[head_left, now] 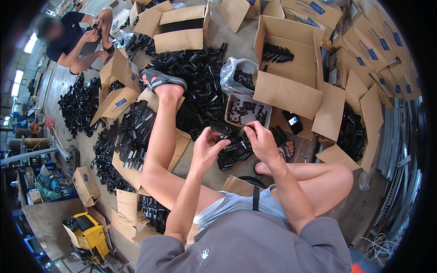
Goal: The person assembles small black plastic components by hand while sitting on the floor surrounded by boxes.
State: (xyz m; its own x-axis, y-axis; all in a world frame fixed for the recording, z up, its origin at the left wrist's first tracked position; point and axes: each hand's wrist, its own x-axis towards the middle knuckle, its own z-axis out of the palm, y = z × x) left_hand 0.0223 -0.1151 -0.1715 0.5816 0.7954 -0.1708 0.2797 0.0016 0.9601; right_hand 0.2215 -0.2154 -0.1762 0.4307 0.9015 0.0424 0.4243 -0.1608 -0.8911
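Observation:
My left hand (pixel 207 149) is curled around a black plastic part (pixel 222 130), its thumb and fingers gripping it from the left. To its right, my right hand (pixel 262 142) has thumb and fingertips pinched together; whatever is between them is too small to make out. Just beyond both hands stands a small open box (pixel 234 119) of little black pieces. Under and past my hands spreads a heap of black plastic parts (pixel 200 98). A clear plastic bag (pixel 231 75) with more small black pieces lies behind the small box.
A large open carton (pixel 291 93) with some black parts stands ahead right, a dark phone (pixel 292 122) near its base. Another carton (pixel 353 132) of black parts sits at right, by stacked boxes (pixel 368 50). A co-worker (pixel 73 43) sits far left. A yellow machine (pixel 91 236) stands lower left.

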